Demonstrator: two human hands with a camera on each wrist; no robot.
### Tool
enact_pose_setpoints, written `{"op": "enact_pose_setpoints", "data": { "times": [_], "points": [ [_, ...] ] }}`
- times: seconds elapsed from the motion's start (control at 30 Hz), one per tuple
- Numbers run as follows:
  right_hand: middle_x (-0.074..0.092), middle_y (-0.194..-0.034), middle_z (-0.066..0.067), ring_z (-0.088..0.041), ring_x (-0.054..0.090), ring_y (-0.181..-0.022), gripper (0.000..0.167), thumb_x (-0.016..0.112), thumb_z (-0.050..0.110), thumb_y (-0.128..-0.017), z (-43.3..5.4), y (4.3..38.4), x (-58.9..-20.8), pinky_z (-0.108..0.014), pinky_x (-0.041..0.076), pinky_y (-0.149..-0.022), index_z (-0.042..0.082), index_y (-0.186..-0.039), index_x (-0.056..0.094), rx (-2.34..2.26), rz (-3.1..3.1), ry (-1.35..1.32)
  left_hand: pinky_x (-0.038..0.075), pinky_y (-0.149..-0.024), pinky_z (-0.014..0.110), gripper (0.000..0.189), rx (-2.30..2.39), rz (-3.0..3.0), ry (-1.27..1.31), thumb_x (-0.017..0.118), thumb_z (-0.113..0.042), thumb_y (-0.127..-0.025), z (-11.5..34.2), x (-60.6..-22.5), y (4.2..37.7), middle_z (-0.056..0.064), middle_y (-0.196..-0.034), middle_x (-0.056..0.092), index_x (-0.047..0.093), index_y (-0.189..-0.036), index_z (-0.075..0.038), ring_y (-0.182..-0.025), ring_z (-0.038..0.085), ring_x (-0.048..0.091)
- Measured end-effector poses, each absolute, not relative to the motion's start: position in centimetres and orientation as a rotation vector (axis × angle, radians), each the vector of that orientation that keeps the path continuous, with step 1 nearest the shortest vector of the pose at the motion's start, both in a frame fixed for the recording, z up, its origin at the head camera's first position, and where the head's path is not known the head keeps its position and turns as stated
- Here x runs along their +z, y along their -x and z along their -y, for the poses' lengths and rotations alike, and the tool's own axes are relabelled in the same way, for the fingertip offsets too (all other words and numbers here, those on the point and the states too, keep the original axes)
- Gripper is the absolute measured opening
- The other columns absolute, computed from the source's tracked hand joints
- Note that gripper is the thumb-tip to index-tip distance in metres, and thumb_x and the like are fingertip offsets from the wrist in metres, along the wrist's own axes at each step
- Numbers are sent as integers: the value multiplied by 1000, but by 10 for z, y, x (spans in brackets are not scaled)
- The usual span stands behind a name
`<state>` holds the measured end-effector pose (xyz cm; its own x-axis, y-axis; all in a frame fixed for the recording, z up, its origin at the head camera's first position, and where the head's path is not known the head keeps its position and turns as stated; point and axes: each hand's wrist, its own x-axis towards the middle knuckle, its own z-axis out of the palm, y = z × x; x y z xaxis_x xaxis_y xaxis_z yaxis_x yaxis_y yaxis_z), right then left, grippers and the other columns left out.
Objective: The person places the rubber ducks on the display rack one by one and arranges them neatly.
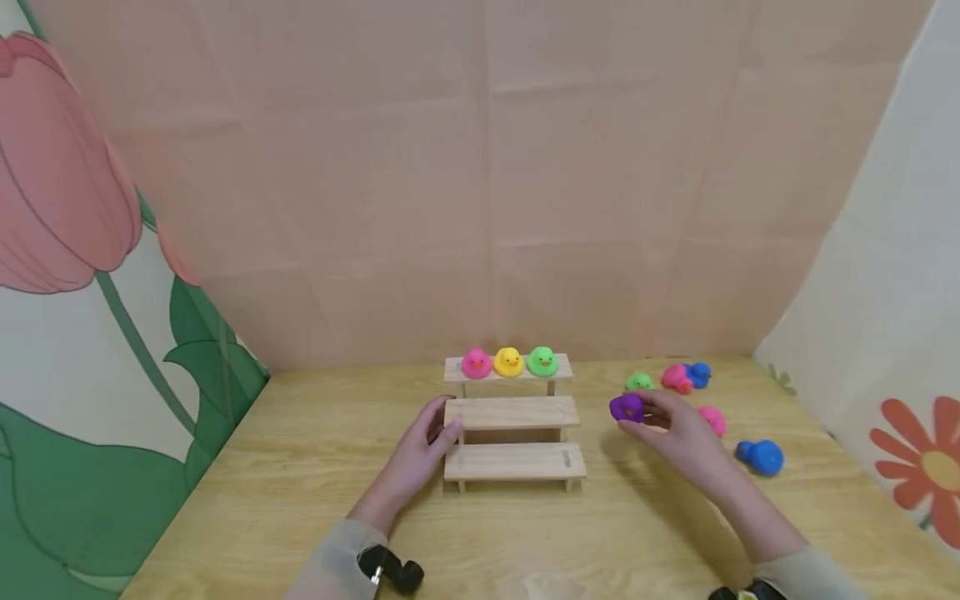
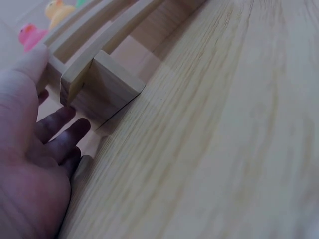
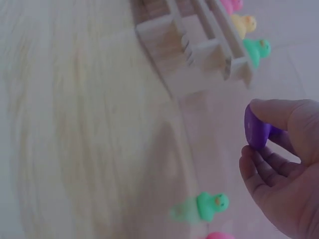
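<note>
A three-tier wooden stand point(image 1: 513, 461) stands on the table. Its top tier carries a pink duck point(image 1: 476, 363), a yellow duck point(image 1: 509, 362) and a green duck point(image 1: 542, 362) in a row. At the stand's left end, my left hand point(image 1: 417, 446) grips the side near the middle tier, thumb in front; the left wrist view shows its other fingers point(image 2: 62, 127) bent beside the frame. To the right of the stand, my right hand point(image 1: 686, 437) pinches a purple toy duck point(image 1: 626, 407) between thumb and fingers, raised above the table.
Behind and beside my right hand lie more ducks: a green one point(image 1: 639, 381), a pink one point(image 1: 677, 378) touching a blue one point(image 1: 699, 374), another pink one point(image 1: 712, 420), and a blue one point(image 1: 761, 457) on its side. A pink-beige cloth point(image 1: 487, 183) hangs behind the table.
</note>
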<state>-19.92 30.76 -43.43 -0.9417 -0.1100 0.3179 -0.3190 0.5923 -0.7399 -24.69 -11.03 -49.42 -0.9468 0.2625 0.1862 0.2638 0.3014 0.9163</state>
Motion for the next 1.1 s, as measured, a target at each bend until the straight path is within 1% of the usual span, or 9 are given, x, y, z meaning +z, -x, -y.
{"op": "enact_pose_setpoints", "data": {
  "times": [0.1, 0.27, 0.4, 0.5, 0.57, 0.67, 0.77, 0.93, 1.1],
  "points": [
    [70, -135, -23, -46, 71, -124, 50, 82, 17, -103, -299, 196, -425, -27, 63, -96, -4, -145, 64, 1303, 2571, -375, 31, -131, 57, 68, -1776, 2532, 500, 63, -54, -111, 111, -495, 247, 21, -173, 40, 45, -167, -21, -160, 41, 36],
    [69, -136, -18, -44, 70, -126, 54, 83, 22, -103, -284, 190, -412, -34, 65, -95, 1, -148, 64, 1305, 2569, -384, 32, -131, 56, 64, -1783, 2523, 487, 64, -52, -111, 111, -497, 246, 19, -171, 44, 47, -165, -21, -160, 39, 38],
    [70, -134, -14, -40, 72, -124, 49, 85, 21, -102, -273, 187, -405, -26, 64, -91, 5, -145, 68, 1334, 2533, -425, 32, -131, 57, 64, -1779, 2531, 494, 64, -51, -112, 111, -497, 247, 21, -172, 42, 47, -166, -22, -160, 40, 38],
    [70, -131, -10, -32, 74, -120, 44, 86, 19, -101, -263, 187, -400, -24, 62, -94, 8, -141, 71, 1326, 2504, -481, 32, -131, 58, 63, -1781, 2531, 492, 63, -52, -112, 110, -497, 247, 21, -172, 41, 47, -166, -23, -159, 41, 38],
    [70, -130, -8, -27, 73, -118, 41, 86, 17, -100, -255, 188, -398, -27, 62, -98, 9, -138, 73, 1313, 2495, -524, 32, -131, 56, 64, -1794, 2530, 485, 63, -53, -111, 110, -496, 249, 18, -171, 44, 47, -166, -25, -159, 38, 40],
    [70, -128, -5, -21, 71, -115, 36, 86, 14, -100, -245, 191, -398, -32, 62, -103, 10, -134, 75, 1308, 2482, -583, 32, -131, 55, 65, -1800, 2517, 494, 64, -53, -111, 109, -497, 250, 14, -168, 50, 47, -165, -22, -157, 35, 43],
    [70, -126, -4, -20, 71, -114, 35, 87, 11, -98, -236, 193, -399, -35, 61, -105, 11, -132, 76, 1318, 2469, -626, 32, -131, 57, 65, -1789, 2511, 510, 64, -52, -111, 108, -497, 251, 14, -166, 52, 47, -164, -18, -156, 36, 44],
    [72, -124, -3, -20, 72, -113, 38, 88, 11, -97, -221, 197, -397, -39, 62, -105, 11, -133, 77, 1321, 2471, -641, 32, -131, 59, 63, -1784, 2509, 511, 65, -52, -111, 107, -496, 251, 20, -168, 47, 49, -162, -20, -157, 40, 42],
    [73, -126, -4, -25, 72, -117, 35, 89, 12, -97, -205, 203, -396, -50, 61, -106, 9, -130, 77, 1327, 2477, -648, 32, -131, 58, 65, -1791, 2509, 501, 65, -52, -111, 108, -497, 252, 18, -169, 47, 47, -164, -19, -157, 39, 41]
  ]
}}
